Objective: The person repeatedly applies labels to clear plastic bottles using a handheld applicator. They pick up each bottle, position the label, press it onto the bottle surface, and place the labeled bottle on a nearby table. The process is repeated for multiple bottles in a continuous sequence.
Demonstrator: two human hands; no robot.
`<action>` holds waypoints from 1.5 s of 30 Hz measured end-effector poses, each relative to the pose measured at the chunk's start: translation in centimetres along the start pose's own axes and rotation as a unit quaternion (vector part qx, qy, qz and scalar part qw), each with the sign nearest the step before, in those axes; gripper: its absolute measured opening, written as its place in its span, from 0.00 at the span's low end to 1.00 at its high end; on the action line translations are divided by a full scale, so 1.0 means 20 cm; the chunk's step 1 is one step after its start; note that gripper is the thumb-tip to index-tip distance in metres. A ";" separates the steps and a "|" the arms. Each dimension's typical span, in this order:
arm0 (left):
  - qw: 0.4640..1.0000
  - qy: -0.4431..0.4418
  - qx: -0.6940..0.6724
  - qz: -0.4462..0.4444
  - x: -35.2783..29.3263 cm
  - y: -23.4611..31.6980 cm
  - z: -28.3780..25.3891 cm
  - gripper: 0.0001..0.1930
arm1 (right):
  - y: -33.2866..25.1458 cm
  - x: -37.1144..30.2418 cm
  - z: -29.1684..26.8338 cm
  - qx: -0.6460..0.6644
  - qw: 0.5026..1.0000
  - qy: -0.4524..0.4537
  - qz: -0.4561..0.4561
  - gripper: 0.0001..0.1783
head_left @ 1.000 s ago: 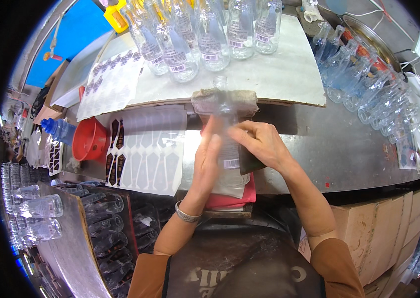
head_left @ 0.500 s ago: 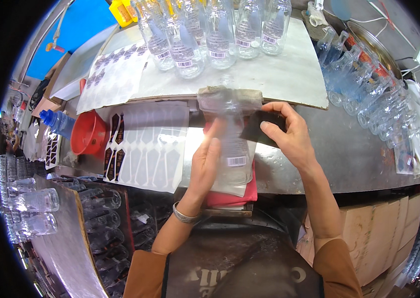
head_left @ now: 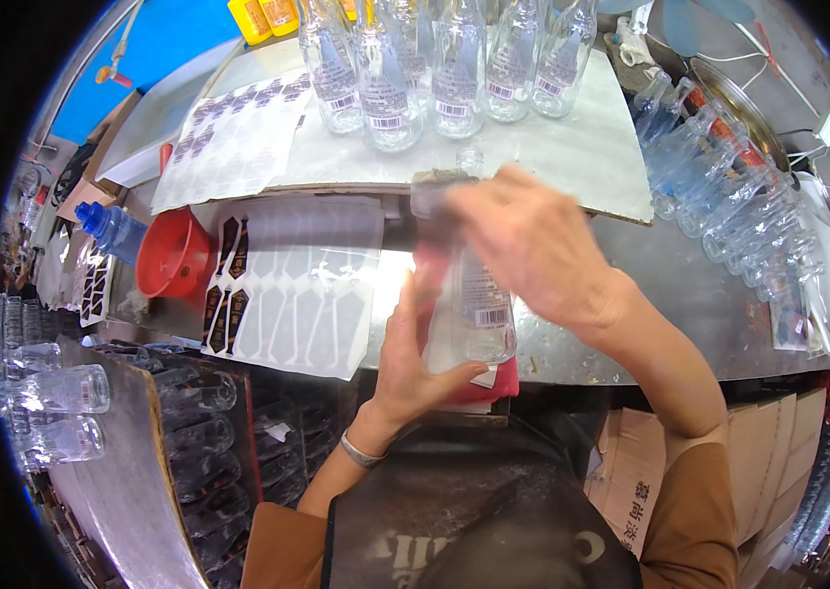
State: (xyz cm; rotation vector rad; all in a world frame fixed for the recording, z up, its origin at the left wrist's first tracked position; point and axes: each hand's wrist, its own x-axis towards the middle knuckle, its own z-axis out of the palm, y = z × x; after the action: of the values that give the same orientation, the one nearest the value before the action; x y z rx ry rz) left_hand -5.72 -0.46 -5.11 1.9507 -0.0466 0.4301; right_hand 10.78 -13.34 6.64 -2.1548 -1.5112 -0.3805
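A clear glass bottle (head_left: 489,339) with printed text and a barcode lies on its side in front of me, its neck pointing away. My left hand (head_left: 405,348) is open along its left side, fingers stretched out and thumb by the base. My right hand (head_left: 533,245), smeared by motion, is closed over the bottle's upper part. A dark patch under its fingers appears to be the black flat scraper, mostly hidden now. Beneath the bottle are red cloth (head_left: 494,385) and a rolled cloth rest (head_left: 435,179).
Left of the bottle lies a sheet of dark, tie-shaped labels (head_left: 287,294), beside a red tub (head_left: 174,260) and a blue spray bottle (head_left: 110,231). Several upright bottles (head_left: 390,108) occupy the raised white board (head_left: 356,167). More bottles (head_left: 729,187) lie at right, above cardboard boxes (head_left: 631,471).
My right hand has swept leftward across the bottle with the black scraper, which has gone mostly out of sight. My left thumb has spread toward the bottle's base. The view has shifted slightly.
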 end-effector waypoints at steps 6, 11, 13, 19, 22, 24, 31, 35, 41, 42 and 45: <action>0.999 -0.003 -0.019 0.028 -0.02 -0.01 0.00 0.70 | -0.23 -0.29 -0.02 0.145 0.975 -0.138 -0.096 0.12; 0.997 -0.018 0.065 0.038 0.03 0.09 0.01 0.64 | 0.13 -0.17 0.00 0.079 0.992 0.092 0.045 0.13; 0.992 -0.009 0.111 0.054 0.05 0.11 0.02 0.64 | 0.07 -0.25 0.01 0.100 0.990 0.095 -0.015 0.12; 0.993 -0.049 0.106 0.027 0.06 0.13 0.03 0.60 | 0.12 -0.33 0.03 0.197 0.974 0.067 0.087 0.15; 0.979 -0.090 0.175 0.043 0.09 0.17 0.00 0.56 | 0.19 -0.39 0.06 0.233 0.959 0.142 0.073 0.16; 0.987 -0.090 0.129 0.031 0.08 0.12 -0.02 0.53 | 0.06 -0.55 0.12 0.296 0.951 0.079 0.030 0.19; 0.989 -0.109 0.094 0.023 0.09 0.08 -0.06 0.59 | 0.18 -0.52 0.11 0.314 0.916 0.109 0.226 0.14; 0.988 -0.106 0.106 0.029 0.09 0.06 -0.06 0.58 | 0.14 -0.52 0.14 0.297 0.912 0.198 0.201 0.15; 0.991 -0.092 0.095 0.038 0.06 0.02 -0.05 0.56 | -0.07 -0.71 0.08 0.302 0.950 0.070 0.048 0.22; 0.990 -0.088 0.104 0.041 0.06 0.03 -0.04 0.56 | -0.06 -0.67 0.04 0.277 0.957 0.046 0.071 0.22; 0.988 -0.082 0.126 0.047 0.06 0.07 0.00 0.56 | 0.09 -0.45 0.02 0.189 0.975 0.046 0.111 0.21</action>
State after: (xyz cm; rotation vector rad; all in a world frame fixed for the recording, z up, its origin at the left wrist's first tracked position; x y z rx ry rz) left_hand -4.93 -0.81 -3.43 2.2378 -0.1983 0.3499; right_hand 9.17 -20.84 1.56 -1.9444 -1.1659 -0.1034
